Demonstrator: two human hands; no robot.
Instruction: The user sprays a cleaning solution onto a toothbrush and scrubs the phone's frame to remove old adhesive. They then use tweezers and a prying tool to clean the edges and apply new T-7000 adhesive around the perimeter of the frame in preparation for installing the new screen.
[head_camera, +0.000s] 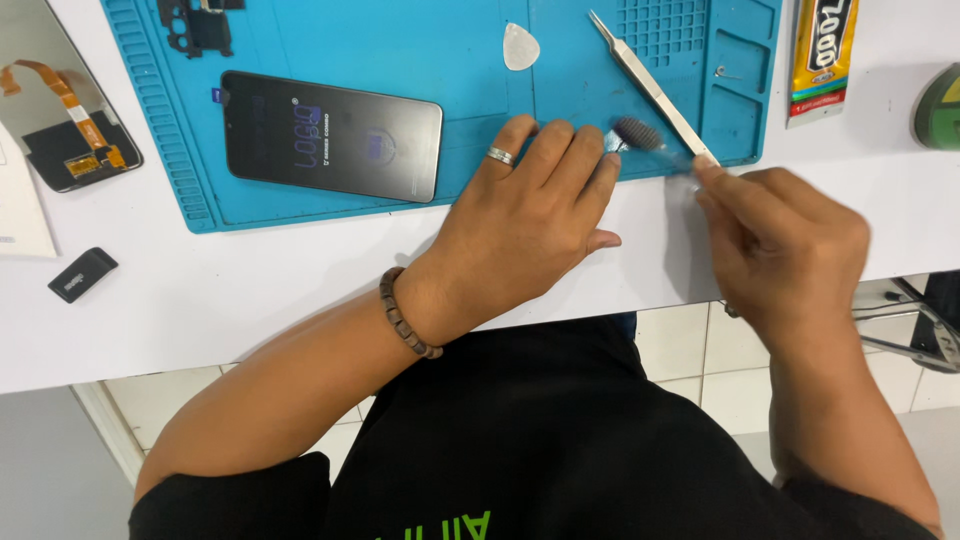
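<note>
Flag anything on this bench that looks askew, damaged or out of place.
Nothing looks spilled or broken. The black smartphone lies slightly tilted on the blue silicone repair mat, and the long metal tweezers lie diagonally. A detached screen panel with an orange flex cable sits off the mat, on the white table.

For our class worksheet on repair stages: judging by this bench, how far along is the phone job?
Done: a separated screen part with an orange flex cable lies off the blue mat. In hand: the right hand holds a small brush beside the left hand. Left: the dark phone, tweezers and glue tube lie untouched.
</note>
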